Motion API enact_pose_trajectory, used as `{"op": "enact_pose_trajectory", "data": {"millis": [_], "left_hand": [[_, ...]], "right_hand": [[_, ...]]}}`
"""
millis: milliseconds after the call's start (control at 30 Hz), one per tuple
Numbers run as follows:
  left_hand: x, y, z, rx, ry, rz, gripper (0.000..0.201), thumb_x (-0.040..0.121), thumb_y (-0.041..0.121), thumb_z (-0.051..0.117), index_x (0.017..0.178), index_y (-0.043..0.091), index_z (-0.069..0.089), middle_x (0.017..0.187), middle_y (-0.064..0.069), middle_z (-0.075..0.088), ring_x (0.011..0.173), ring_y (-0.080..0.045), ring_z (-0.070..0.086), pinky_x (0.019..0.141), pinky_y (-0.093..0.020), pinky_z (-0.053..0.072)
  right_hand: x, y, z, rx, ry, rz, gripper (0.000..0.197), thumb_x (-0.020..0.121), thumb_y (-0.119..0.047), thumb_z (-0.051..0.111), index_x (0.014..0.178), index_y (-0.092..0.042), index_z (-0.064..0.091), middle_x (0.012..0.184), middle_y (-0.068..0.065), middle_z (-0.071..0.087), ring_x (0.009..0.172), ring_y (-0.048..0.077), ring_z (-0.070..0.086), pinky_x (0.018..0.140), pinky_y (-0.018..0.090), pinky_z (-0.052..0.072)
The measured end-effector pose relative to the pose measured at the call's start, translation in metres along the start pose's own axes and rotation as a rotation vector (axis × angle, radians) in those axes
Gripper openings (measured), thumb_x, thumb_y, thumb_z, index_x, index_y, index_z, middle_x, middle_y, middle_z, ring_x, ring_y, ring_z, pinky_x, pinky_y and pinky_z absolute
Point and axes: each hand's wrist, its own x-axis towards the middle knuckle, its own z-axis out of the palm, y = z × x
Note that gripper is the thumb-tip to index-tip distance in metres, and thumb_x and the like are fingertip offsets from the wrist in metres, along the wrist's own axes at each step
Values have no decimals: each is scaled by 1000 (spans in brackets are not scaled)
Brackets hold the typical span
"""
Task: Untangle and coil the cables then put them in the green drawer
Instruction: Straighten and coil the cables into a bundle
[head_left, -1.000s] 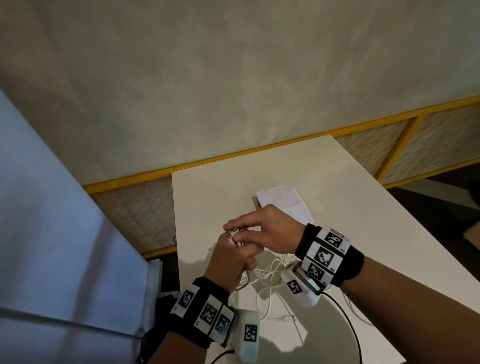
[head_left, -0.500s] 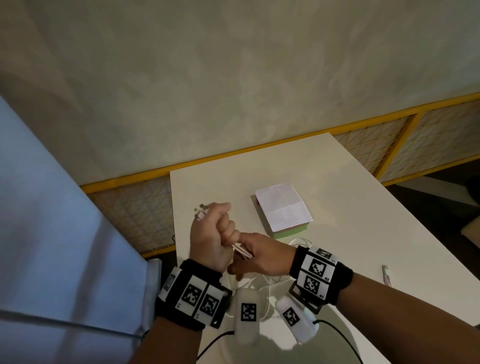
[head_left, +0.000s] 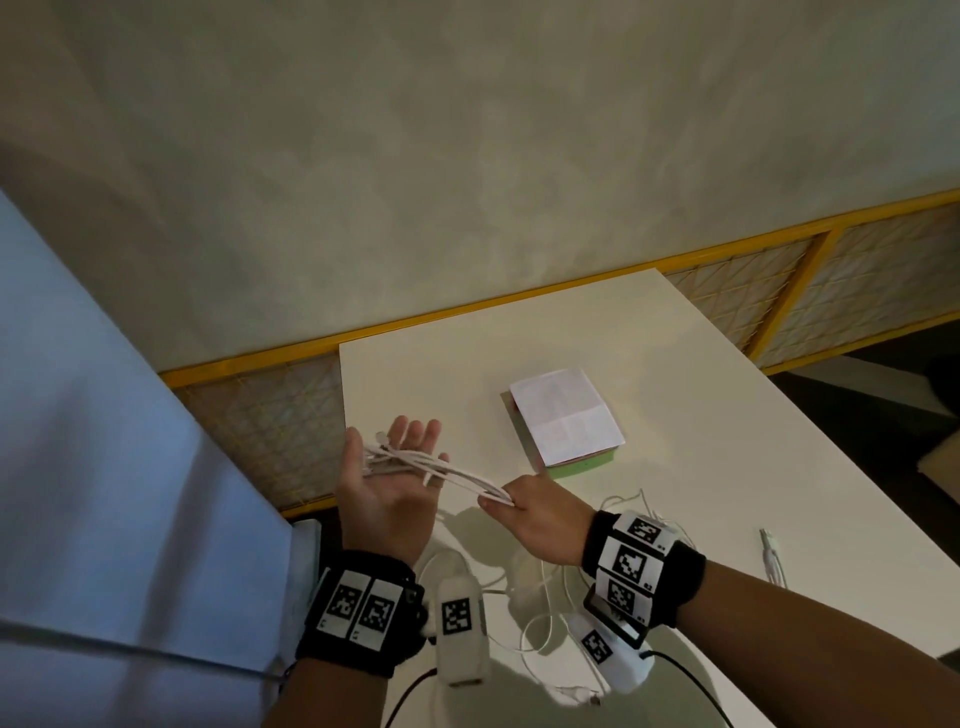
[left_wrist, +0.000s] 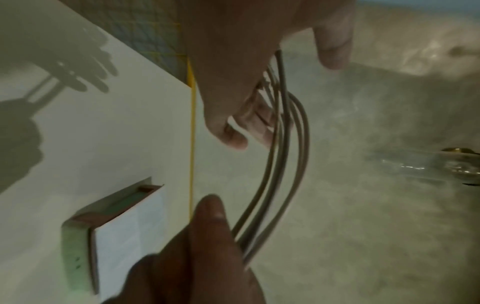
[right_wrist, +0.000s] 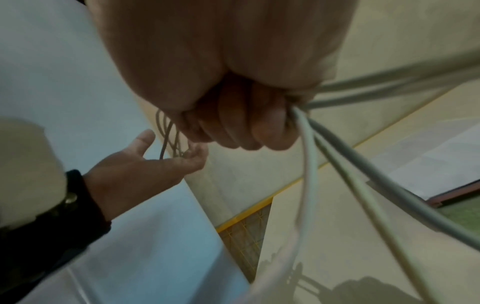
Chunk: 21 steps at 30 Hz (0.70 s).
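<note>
Both hands meet over the near left part of the table (head_left: 649, 364), low in the head view. Nearest me, more white cord (head_left: 540, 618) lies loose on the tabletop between my wrists, not yet gathered.

Just above that, my right hand (head_left: 540, 525) is closed in a fist around one end of a bundle of white cable loops (head_left: 447, 470); its wrist camera shows the fingers (right_wrist: 249, 131) curled tight with strands running out past them. My left hand (head_left: 389, 493) sits left of centre, palm up and fingers spread flat, gripping nothing; the other end of the loops rests across its palm and fingers, a plug tip showing near the fingertips.

So the bundle's long line runs from upper left, on my left palm, down to lower right, into my right fist. It hangs in the air between the hands, clear of the table.

Beyond my right hand, toward the middle of the frame, lies a folded sheet of white paper (head_left: 566, 415) on a flat green box (head_left: 587, 465), which I take for the drawer. It lies up and right of the bundle, and my right hand is the nearer one. I judge the bundle's long line already points roughly toward it.

Farther back stands the wall with a yellow-framed panel (head_left: 727, 260).
</note>
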Motion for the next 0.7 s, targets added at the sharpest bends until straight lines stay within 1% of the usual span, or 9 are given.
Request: {"op": "enact_pose_trajectory", "data": {"millis": [67, 133, 200, 267, 333, 367, 500, 633, 700], "left_hand": [[-7, -8, 0, 47, -69, -77, 70, 69, 61, 63, 117, 10, 59, 115, -6, 70, 120, -22, 60, 101, -41, 38], [-12, -19, 6, 147, -89, -98, 55, 79, 50, 49, 116, 10, 59, 119, -11, 67, 125, -24, 54, 104, -42, 37], [-14, -26, 16, 270, -67, -56, 32, 87, 35, 43, 88, 14, 67, 95, -8, 74, 120, -26, 56, 100, -39, 39], [-18, -29, 26, 301, -21, -10, 47, 97, 32, 39, 57, 16, 58, 56, 0, 61, 86, -22, 69, 90, -38, 42], [-21, -29, 37, 246, 87, 25, 51, 100, 38, 35, 54, 16, 39, 41, 4, 35, 42, -14, 50, 70, -34, 46], [-21, -30, 39, 232, 129, 41, 50, 101, 40, 35, 56, 17, 33, 40, 6, 27, 35, -11, 34, 59, -30, 43], [-12, -13, 40, 151, 192, 81, 53, 99, 44, 36, 52, 21, 30, 35, 8, 21, 28, -7, 18, 34, -14, 23], [1, 48, 29, 99, 223, 216, 61, 99, 43, 35, 42, 21, 32, 33, 8, 21, 26, -7, 18, 34, -11, 16], [6, 79, 16, 103, 241, 290, 61, 99, 41, 34, 42, 20, 30, 33, 6, 19, 28, -8, 16, 37, -13, 13]], "right_hand": [[2, 0, 0, -20, 11, -6, 51, 97, -37, 39, 51, -17, 32, 51, -1, 36, 47, 13, 34, 48, 25, 27], [4, -3, 2, -74, 1, -21, 50, 97, -37, 36, 52, -17, 32, 52, 0, 37, 48, 16, 36, 48, 25, 27], [7, -4, 5, -116, -15, -17, 49, 97, -37, 35, 52, -17, 33, 52, 0, 39, 49, 19, 39, 47, 24, 28], [8, -3, 8, -119, -18, 4, 48, 97, -34, 36, 52, -17, 34, 52, 0, 40, 51, 23, 41, 46, 25, 28], [8, -2, 11, -132, -12, 16, 47, 96, -32, 39, 52, -17, 33, 52, 0, 39, 58, 27, 44, 47, 25, 27], [8, -3, 12, -127, -14, 11, 47, 96, -31, 40, 52, -16, 33, 52, 1, 39, 59, 27, 45, 47, 25, 27], [9, -6, 10, -111, -44, 43, 48, 92, -34, 46, 50, -15, 33, 51, 2, 39, 56, 25, 43, 48, 30, 29], [-1, 23, -1, -167, -88, 194, 46, 93, -41, 45, 54, -17, 41, 62, 5, 50, 72, 26, 51, 60, 30, 34], [-10, 43, -7, -247, -97, 249, 42, 94, -43, 42, 70, -11, 55, 88, 17, 63, 89, 32, 57, 70, 29, 34]]}}
